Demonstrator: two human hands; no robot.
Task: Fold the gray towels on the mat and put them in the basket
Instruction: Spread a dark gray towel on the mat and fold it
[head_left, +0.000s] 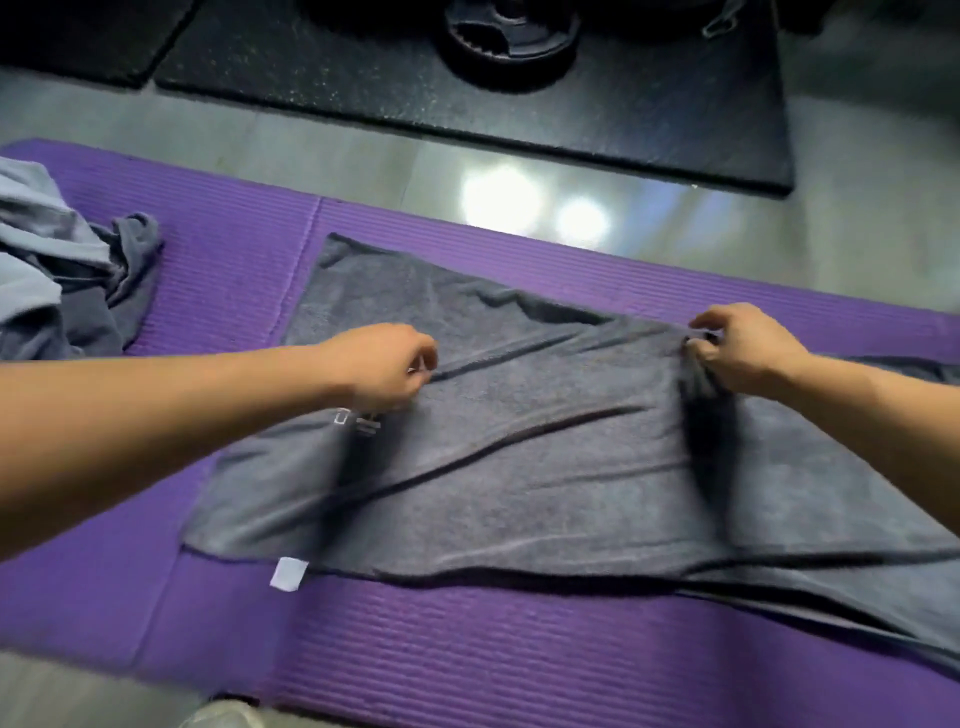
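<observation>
Head view: I see the gray towel (519, 457) lying spread and wrinkled across the purple mat (467, 665). Now the left hand (384, 366) pinches a fold near its left end, and the right hand (748, 348) grips bunched cloth at the far edge. A heap of towels (67, 280) sits far left on the mat.

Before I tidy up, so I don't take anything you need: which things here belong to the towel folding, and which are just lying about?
Job: spread gray towel, pinched by left hand and right hand; crumpled towel pile at left; purple mat. The basket is not in view.
Lying about: black floor mat; weight plate.
</observation>
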